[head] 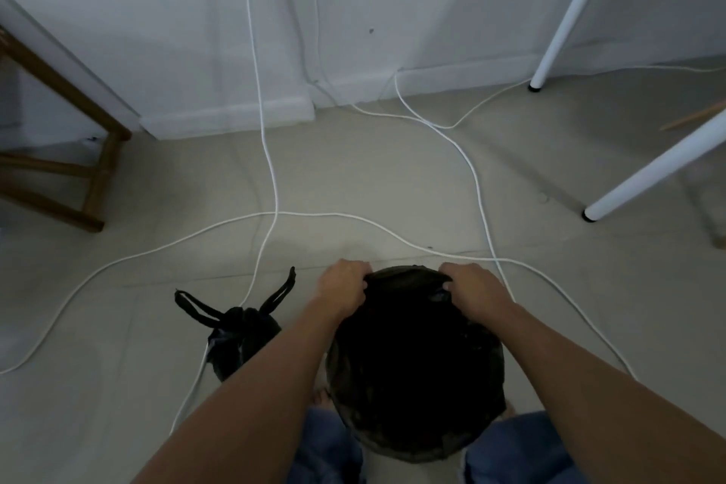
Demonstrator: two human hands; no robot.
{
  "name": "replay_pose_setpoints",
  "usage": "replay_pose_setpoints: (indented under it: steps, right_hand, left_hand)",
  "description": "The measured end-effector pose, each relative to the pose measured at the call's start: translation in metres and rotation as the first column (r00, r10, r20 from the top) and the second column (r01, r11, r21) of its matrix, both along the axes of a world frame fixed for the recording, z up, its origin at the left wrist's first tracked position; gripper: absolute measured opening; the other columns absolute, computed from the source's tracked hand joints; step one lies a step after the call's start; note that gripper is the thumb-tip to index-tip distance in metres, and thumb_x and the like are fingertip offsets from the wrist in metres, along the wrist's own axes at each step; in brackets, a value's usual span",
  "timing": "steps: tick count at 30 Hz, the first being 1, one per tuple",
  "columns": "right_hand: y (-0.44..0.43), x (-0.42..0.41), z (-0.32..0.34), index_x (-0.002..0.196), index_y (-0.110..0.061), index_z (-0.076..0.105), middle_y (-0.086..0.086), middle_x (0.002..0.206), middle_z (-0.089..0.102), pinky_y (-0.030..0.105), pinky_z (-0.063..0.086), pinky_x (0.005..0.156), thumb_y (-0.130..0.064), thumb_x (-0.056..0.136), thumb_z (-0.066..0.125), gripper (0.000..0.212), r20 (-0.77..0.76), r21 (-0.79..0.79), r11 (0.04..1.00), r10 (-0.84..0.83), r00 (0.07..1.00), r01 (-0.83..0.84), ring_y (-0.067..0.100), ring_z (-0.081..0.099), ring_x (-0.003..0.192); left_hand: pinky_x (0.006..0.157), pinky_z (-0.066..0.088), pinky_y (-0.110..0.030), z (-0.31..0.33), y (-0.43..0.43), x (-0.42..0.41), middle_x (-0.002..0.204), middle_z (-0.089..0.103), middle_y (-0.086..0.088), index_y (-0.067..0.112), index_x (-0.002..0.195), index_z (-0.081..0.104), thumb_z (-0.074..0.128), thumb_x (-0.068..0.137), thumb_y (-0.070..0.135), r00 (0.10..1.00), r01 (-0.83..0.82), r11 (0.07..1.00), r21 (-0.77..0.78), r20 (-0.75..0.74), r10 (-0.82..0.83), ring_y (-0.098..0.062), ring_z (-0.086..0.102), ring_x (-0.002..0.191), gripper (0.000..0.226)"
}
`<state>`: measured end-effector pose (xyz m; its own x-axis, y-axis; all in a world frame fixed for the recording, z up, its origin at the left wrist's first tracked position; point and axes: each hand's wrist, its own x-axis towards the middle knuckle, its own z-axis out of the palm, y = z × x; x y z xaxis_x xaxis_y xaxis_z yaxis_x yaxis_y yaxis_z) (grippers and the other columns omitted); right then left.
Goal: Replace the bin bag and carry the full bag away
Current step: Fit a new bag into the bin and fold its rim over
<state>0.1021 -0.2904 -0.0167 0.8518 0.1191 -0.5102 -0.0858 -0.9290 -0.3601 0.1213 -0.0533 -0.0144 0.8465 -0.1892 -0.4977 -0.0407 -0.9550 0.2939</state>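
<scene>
The left arm (251, 389) and right arm (589, 369) are reaching forward and down, bare, converging toward the middle. The left hand (343, 287) is lying knuckles up, its fingers curling over the far edge of the bag (408, 281) and gripping it. The right hand (469, 289) is gripping the same edge in the same way. The hands are sitting level with each other and apart, wrists fairly straight. The legs (522, 448), in blue jeans, are showing under the arms.

bin bag (408, 326): black plastic, matt | stool (90, 169): wood | floor (353, 177): smooth, matt
</scene>
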Motion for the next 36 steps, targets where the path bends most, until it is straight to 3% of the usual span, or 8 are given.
replay_pose_setpoints:
  steps: [5,10,14,16,23,25,29,36]
  right_hand:
    - [-0.008,0.005,-0.003,0.1,-0.015,0.063,0.011,0.106,0.067,0.031,0.043,0.076,-0.024,0.09,0.055,0.015,-0.043,0.072,0.997,0.015,0.999,-0.012,0.029,0.061,0.101]
    - [-0.009,0.007,0.006,0.12,-0.024,0.063,0.0,0.119,0.065,0.028,0.043,0.087,-0.039,0.087,0.062,0.036,-0.111,0.172,0.983,-0.036,0.993,0.055,0.02,0.059,0.112]
    - [0.001,0.009,0.004,0.109,-0.021,0.07,0.002,0.11,0.07,0.029,0.045,0.084,-0.035,0.09,0.058,0.026,0.013,0.163,0.982,-0.103,0.995,0.1,0.022,0.062,0.104]
    - [0.002,0.01,0.001,0.097,-0.017,0.072,0.006,0.101,0.072,0.031,0.046,0.08,-0.03,0.09,0.058,0.02,0.051,0.122,0.988,-0.103,0.993,0.096,0.026,0.063,0.099]
    - [-0.006,0.013,0.003,0.095,-0.015,0.074,0.009,0.101,0.072,0.029,0.044,0.079,-0.027,0.09,0.06,0.019,0.01,0.111,0.99,-0.092,0.996,0.09,0.026,0.063,0.097]
    - [-0.009,0.012,0.003,0.096,-0.014,0.073,0.008,0.102,0.072,0.03,0.046,0.081,-0.03,0.091,0.058,0.023,-0.018,0.11,0.99,-0.084,0.996,0.086,0.025,0.063,0.098]
    - [-0.007,0.013,0.013,0.112,-0.017,0.068,0.001,0.107,0.07,0.029,0.045,0.087,-0.036,0.09,0.059,0.03,0.009,0.212,0.966,-0.15,0.989,0.145,0.02,0.062,0.102]
    - [0.011,0.01,0.008,0.103,-0.022,0.07,0.004,0.105,0.071,0.033,0.05,0.084,-0.033,0.085,0.064,0.022,0.064,0.159,0.979,-0.135,0.989,0.123,0.024,0.064,0.098]
  left_hand:
    - [0.081,0.039,-0.021,-0.001,0.024,0.001,0.108,0.07,-0.003,0.016,0.106,0.073,0.061,0.09,0.023,0.996,-0.029,0.986,-0.162,-0.085,0.015,-0.021,0.062,0.105,0.022]
    - [0.091,0.043,-0.023,-0.003,0.039,-0.007,0.11,0.069,0.001,0.023,0.122,0.065,0.074,0.079,0.041,0.95,-0.289,0.919,-0.268,-0.198,0.241,-0.012,0.063,0.099,0.048]
    - [0.074,0.048,-0.028,-0.002,0.042,-0.011,0.075,0.066,0.001,0.015,0.079,0.072,0.068,0.085,0.029,0.981,-0.139,0.97,-0.197,-0.16,0.108,-0.016,0.063,0.081,0.015]
    - [0.063,0.04,-0.026,-0.003,0.044,-0.011,0.06,0.055,0.0,0.009,0.064,0.064,0.067,0.086,0.025,0.98,-0.15,0.971,-0.189,-0.162,0.12,-0.015,0.055,0.065,0.027]
    - [0.053,0.046,-0.015,-0.006,0.061,-0.008,0.052,0.062,0.014,0.009,0.084,0.078,0.067,0.089,0.018,0.932,-0.317,0.91,-0.268,-0.266,0.246,0.001,0.058,0.051,0.015]
    - [0.054,0.046,-0.017,-0.005,0.065,-0.008,0.055,0.065,0.015,0.012,0.085,0.077,0.065,0.09,0.019,0.932,-0.312,0.916,-0.251,-0.266,0.245,-0.005,0.065,0.059,0.015]
    - [0.083,0.051,-0.028,0.001,0.062,-0.006,0.087,0.07,0.002,0.02,0.097,0.073,0.068,0.085,0.038,0.929,-0.37,0.899,-0.236,-0.105,0.355,-0.017,0.068,0.081,0.022]
    - [0.082,0.05,-0.028,0.006,0.024,-0.015,0.095,0.07,-0.001,0.02,0.096,0.074,0.074,0.078,0.036,0.978,-0.205,0.973,-0.107,-0.05,0.201,-0.018,0.064,0.093,0.024]
